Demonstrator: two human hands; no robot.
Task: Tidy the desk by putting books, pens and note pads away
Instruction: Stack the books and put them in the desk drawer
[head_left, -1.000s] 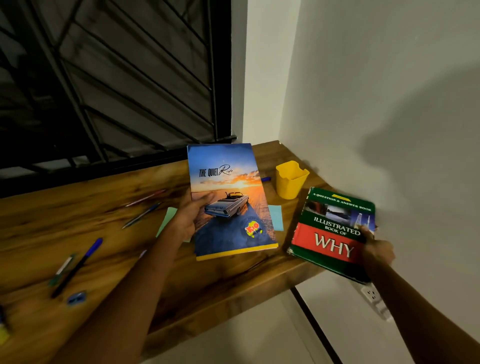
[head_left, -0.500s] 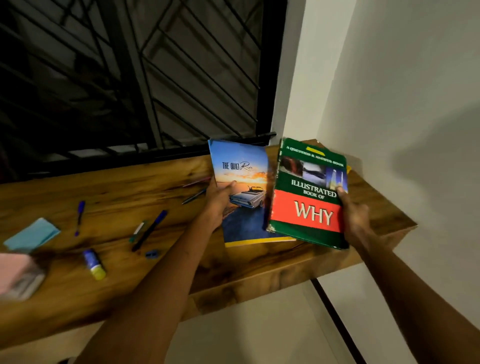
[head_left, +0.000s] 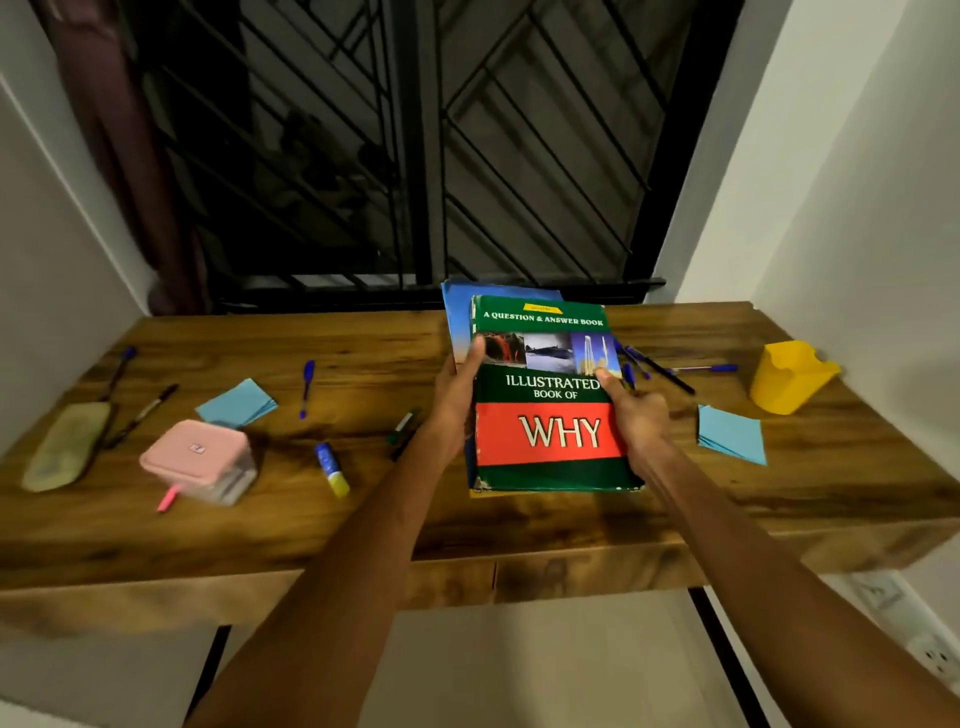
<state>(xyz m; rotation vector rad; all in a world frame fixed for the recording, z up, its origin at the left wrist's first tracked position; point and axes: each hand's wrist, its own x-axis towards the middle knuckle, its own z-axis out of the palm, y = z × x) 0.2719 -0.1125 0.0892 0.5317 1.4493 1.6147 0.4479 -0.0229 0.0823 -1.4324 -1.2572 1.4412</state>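
both hands, left hand (head_left: 457, 410) and right hand (head_left: 636, 421), grip the green book (head_left: 550, 447) stacked on the blue book (head_left: 460, 322) above the desk's (head_left: 363, 525) front edge. the lower book could slide out, since the stack looks uneven.

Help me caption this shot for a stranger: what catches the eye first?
The green and red book titled WHY, held at centre above the wooden desk by the left hand and right hand, on top of a blue book. Next, the yellow cup at far right and the pink box at left.

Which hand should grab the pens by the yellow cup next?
Probably the right hand: the pens and yellow cup lie on its side. Both hands grip the books.
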